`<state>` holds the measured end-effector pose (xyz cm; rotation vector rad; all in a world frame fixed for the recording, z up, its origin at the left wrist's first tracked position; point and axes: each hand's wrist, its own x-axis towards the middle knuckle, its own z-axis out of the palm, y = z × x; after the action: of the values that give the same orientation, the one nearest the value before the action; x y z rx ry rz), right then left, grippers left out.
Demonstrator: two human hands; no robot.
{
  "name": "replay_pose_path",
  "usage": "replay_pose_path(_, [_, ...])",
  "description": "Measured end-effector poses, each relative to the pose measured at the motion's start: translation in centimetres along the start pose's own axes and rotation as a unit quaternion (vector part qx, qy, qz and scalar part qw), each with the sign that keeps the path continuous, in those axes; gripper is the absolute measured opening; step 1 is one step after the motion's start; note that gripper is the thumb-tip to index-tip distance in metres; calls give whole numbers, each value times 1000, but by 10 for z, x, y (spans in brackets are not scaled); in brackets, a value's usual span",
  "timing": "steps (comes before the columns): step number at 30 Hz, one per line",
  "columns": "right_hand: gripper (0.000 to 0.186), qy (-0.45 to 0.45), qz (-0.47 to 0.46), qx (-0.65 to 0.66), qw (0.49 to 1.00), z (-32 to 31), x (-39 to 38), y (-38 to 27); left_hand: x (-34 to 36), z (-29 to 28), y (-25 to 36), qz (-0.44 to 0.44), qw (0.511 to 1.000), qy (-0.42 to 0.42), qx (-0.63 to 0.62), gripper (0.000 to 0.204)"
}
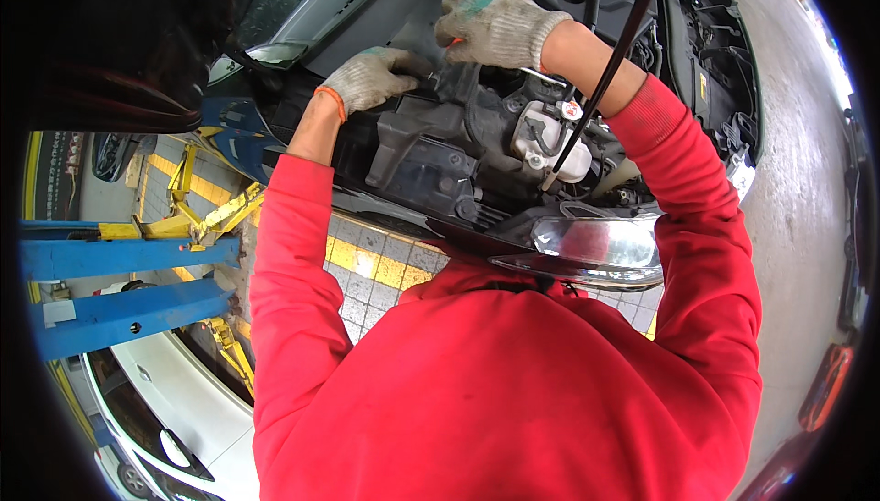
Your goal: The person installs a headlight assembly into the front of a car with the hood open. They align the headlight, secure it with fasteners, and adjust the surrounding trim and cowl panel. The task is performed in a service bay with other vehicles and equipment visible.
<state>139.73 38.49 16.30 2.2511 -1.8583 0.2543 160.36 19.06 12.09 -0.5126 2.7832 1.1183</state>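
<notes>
left hand and right hand, both gloved, over one car
both curl toward one dark trim piece between them; i cannot tell if either is clamped on it. to the right: one white tank, one rod, one headlight.

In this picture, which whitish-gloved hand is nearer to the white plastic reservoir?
The right hand in a whitish knitted glove, up and left of the white plastic reservoir; the left hand, gloved alike, is farther left from it.
</notes>
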Motion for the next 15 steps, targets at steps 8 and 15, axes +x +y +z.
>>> replay_pose_path(8, [24, 58, -17, -21, 998, 14, -3, -3, 0, -3, 4, -52, 999, -16, 9, 41])
replay_pose_path(15, [15, 108, -33, -45, 993, 10, -8, -1, 2, 1, 0, -33, 999, 16, 23, 37])
